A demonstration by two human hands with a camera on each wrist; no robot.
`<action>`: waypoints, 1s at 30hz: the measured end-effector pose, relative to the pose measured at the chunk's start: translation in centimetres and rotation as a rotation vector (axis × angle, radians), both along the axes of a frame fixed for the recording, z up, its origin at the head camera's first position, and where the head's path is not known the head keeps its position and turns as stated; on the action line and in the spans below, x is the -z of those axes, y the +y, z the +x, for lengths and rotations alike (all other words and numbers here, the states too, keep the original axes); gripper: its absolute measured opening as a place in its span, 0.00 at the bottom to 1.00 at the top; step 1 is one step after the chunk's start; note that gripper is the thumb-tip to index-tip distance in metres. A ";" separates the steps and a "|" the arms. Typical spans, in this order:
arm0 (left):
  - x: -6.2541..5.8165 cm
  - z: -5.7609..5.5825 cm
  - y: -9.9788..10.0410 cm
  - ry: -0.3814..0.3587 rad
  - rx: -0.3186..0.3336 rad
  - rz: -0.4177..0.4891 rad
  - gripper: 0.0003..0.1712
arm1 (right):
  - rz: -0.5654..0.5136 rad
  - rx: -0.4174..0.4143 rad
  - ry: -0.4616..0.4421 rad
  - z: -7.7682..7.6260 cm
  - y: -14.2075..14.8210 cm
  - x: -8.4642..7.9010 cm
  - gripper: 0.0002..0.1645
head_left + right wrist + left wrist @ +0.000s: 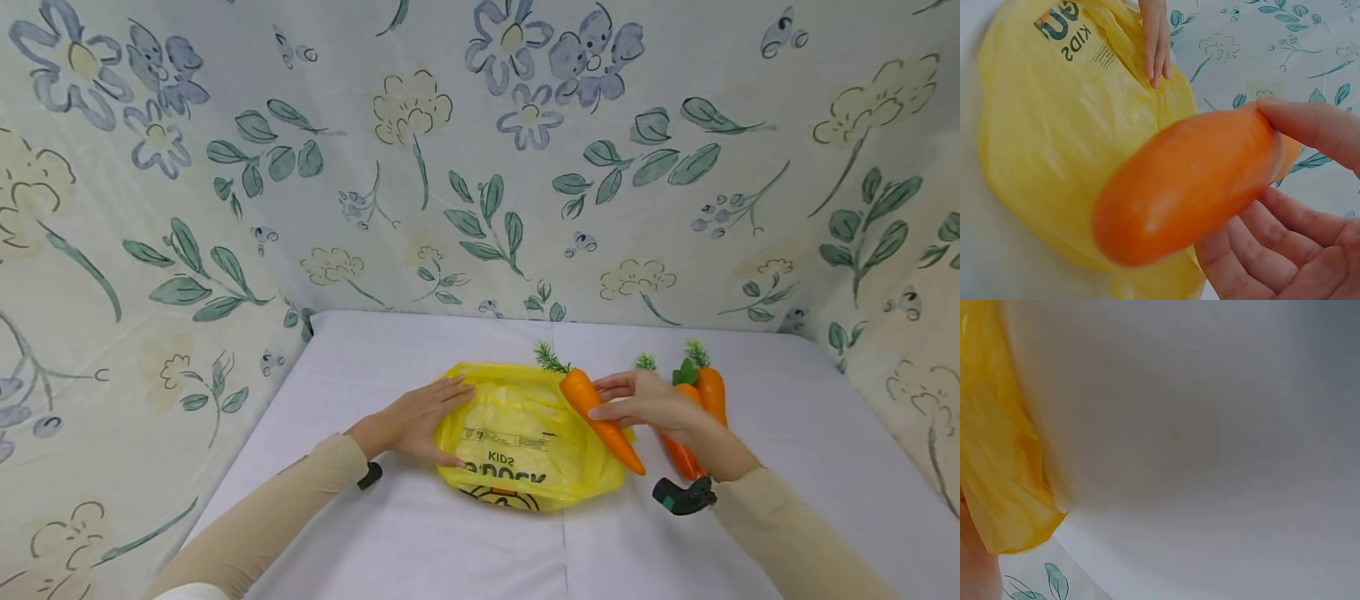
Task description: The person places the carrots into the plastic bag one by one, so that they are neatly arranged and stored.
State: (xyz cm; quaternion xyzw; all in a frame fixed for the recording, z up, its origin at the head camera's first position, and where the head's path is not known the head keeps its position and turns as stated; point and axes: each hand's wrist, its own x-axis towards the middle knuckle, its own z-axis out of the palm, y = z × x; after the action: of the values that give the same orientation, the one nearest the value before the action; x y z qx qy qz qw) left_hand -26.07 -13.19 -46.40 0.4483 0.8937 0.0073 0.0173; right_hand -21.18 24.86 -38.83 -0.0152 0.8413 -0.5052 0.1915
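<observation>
A yellow plastic bag [517,408] with dark printing lies flat on the white-covered table. On its left side rests my left hand [416,421], fingers extended; the right wrist view shows those straight fingers [1155,53] on the bag. My right hand [648,404] grips an orange toy carrot [596,417] between thumb and fingers, above the bag's right part. The carrot's green top points away from me and its tip toward me. In the left wrist view only the bag's edge [1004,475] and a bit of the left hand [975,569] show.
More carrots [712,396] with green tops lie to the right of the bag, partly hidden behind my right hand and forearm. Floral cloth [495,217] hangs behind the table [375,350] and at both sides.
</observation>
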 end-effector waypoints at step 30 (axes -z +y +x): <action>0.0 0.0 0.2 -0.004 0.011 0.015 0.66 | 0.054 -0.073 -0.041 -2.2 -7.2 3.0 0.37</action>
State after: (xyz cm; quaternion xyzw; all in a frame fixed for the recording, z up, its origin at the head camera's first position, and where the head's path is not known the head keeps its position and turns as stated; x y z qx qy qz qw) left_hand -26.08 -12.96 -46.38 0.4533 0.8911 0.0149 0.0157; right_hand -23.34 17.63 -41.79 -0.0304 0.8493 -0.4753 0.2276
